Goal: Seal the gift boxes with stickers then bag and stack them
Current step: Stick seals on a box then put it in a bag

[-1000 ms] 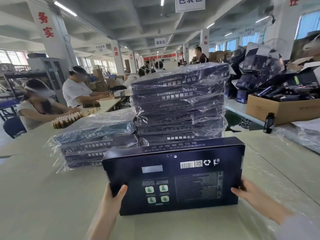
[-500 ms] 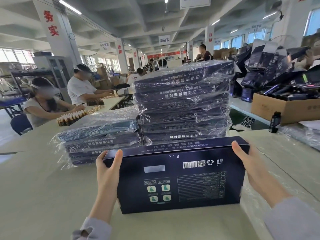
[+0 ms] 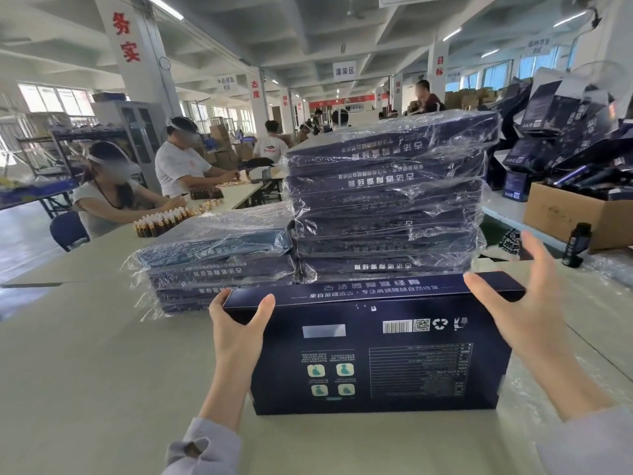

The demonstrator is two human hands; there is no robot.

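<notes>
Box point(image 3: 376, 354) upright on table point(image 3: 85, 354), left hand point(image 3: 236, 334) grip pinching its top corner, right hand point(image 3: 527, 313) grip spread (bagged stacks point(image 3: 387, 200) behind).

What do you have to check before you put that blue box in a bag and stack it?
1. Left hand grips the box at its top left corner: ok.
2. Right hand gripping too: not ok, its fingers are spread open by the top right corner.
3. Box standing on the table: ok, upright on its long edge.
4. Sticker seal on: cannot tell, none shows on this face.
5. Box in a bag: not ok, it is bare.
6. Room on the short stack: ok, it is lower than the tall stack.
</notes>
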